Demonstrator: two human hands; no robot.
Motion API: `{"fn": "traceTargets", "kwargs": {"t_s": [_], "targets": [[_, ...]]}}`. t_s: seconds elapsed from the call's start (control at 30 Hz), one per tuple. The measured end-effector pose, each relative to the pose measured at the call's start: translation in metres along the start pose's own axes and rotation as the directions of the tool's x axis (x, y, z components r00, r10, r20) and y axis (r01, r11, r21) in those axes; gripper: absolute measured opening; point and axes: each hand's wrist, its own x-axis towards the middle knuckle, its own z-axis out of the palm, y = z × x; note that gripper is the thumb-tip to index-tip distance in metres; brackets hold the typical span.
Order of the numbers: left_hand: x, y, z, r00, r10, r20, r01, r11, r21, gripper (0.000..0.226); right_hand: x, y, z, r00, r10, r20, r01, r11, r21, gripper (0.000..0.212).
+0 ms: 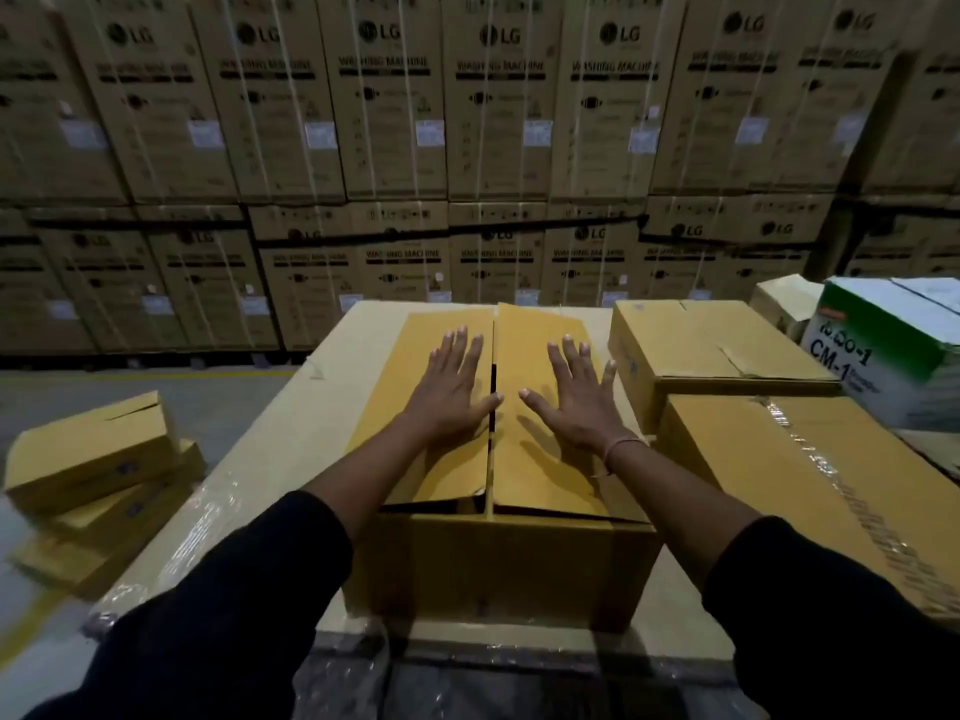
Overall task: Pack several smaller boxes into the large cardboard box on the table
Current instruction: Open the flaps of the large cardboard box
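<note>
Fingers: I see both hands' fingers [457,350] spread flat, gripping nothing.
Flaps: large cardboard box [498,558] flaps under my fingers.

Stacked washing-machine cartons [384,111], grey floor [171,402]

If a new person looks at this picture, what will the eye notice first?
First, the two flat hands, left hand and right hand, pressing the top flaps of the large cardboard box at the centre of the table. Behind, a wall of stacked washing machine cartons fills the whole background.
</note>
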Motion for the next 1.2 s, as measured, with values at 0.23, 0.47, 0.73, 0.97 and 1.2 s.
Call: {"fn": "traceTargets", "kwargs": {"t_s": [0.23, 0.47, 0.73, 0.97, 1.2], "targets": [[0.000, 0.015, 0.006, 0.984, 0.039, 0.173, -0.054, 0.995, 0.081, 0.098, -0.014, -0.015, 0.018, 0.999, -0.004, 0.052, 0.003, 1.000, 0.012, 0.096], [0.014, 0.018, -0.020, 0.977, 0.033, 0.211, -0.061, 0.990, 0.127, 0.088, -0.012, -0.023, 0.024, 0.999, -0.002, 0.036, 0.001, 0.999, 0.033, 0.090], [0.037, 0.013, -0.085, 0.965, -0.028, 0.262, -0.040, 0.968, 0.249, 0.064, 0.003, -0.046, 0.019, 0.998, -0.051, 0.033, 0.050, 0.998, 0.037, 0.090], [0.047, -0.004, -0.149, 0.921, 0.020, 0.389, -0.212, 0.863, 0.458, 0.074, 0.025, -0.091, 0.011, 0.981, -0.145, 0.128, 0.159, 0.981, -0.110, 0.104], [0.030, -0.044, -0.176, 0.929, -0.079, 0.360, -0.198, 0.718, 0.668, 0.071, 0.032, -0.141, 0.024, 0.930, -0.210, 0.300, 0.220, 0.975, 0.000, 0.111]]}}
